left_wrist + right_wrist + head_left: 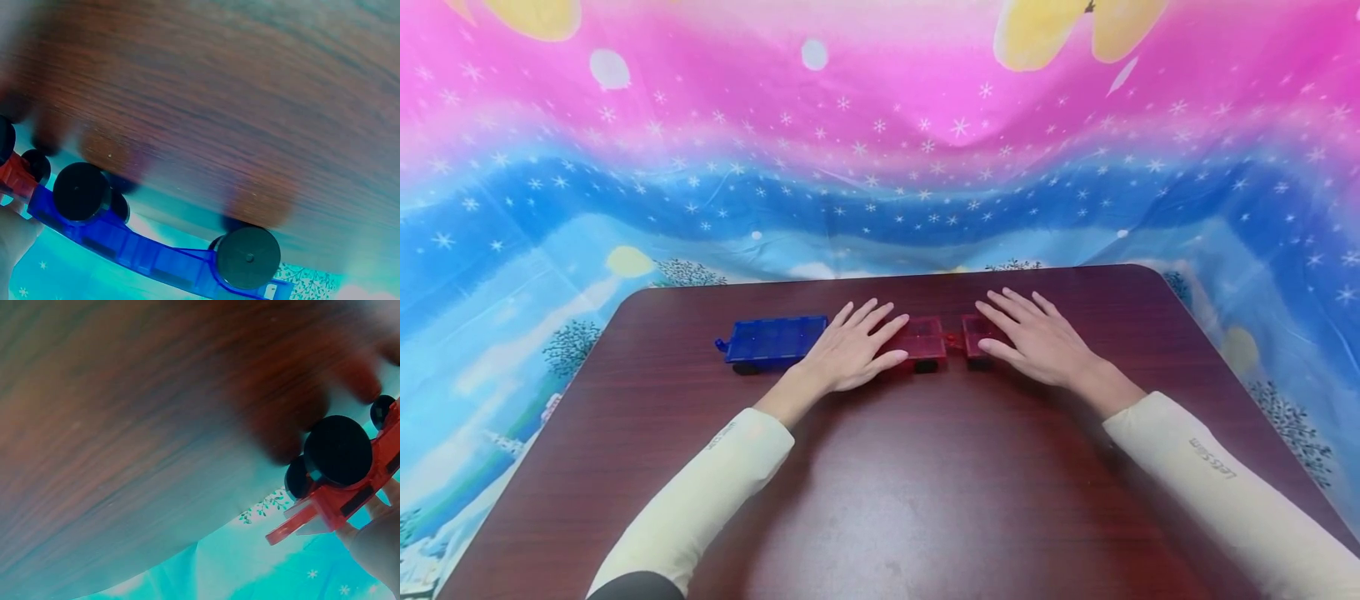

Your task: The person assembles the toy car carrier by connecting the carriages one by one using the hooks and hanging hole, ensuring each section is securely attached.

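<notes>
Car row on table, cloth behind

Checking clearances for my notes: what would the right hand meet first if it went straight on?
Probably the cloth behind the table: the right hand points towards the far edge, with only bare tabletop showing ahead. How far back the cloth hangs is unclear.

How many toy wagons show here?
3: blue wagon at left; middle red wagon partly under the left hand; right-end red wagon partly under the right hand. Hands could hide more.
</notes>
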Demonstrator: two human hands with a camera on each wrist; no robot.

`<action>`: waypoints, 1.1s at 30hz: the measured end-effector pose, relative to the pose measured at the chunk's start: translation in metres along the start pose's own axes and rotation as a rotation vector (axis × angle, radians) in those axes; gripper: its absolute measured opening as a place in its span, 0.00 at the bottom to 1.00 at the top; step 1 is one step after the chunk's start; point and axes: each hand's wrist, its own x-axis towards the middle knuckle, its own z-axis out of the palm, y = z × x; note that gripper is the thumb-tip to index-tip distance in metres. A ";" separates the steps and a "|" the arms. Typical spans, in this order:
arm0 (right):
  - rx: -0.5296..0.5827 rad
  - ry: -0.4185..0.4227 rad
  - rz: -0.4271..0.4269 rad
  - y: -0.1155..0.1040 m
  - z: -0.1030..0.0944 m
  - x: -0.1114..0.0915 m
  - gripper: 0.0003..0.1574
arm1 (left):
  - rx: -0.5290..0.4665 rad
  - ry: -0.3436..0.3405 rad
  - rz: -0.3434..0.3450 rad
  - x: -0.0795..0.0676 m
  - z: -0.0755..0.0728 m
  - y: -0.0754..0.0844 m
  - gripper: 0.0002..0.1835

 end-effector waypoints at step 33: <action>0.031 0.034 -0.089 -0.046 -0.012 0.032 0.45 | -0.015 0.067 -0.080 -0.032 -0.012 -0.025 0.36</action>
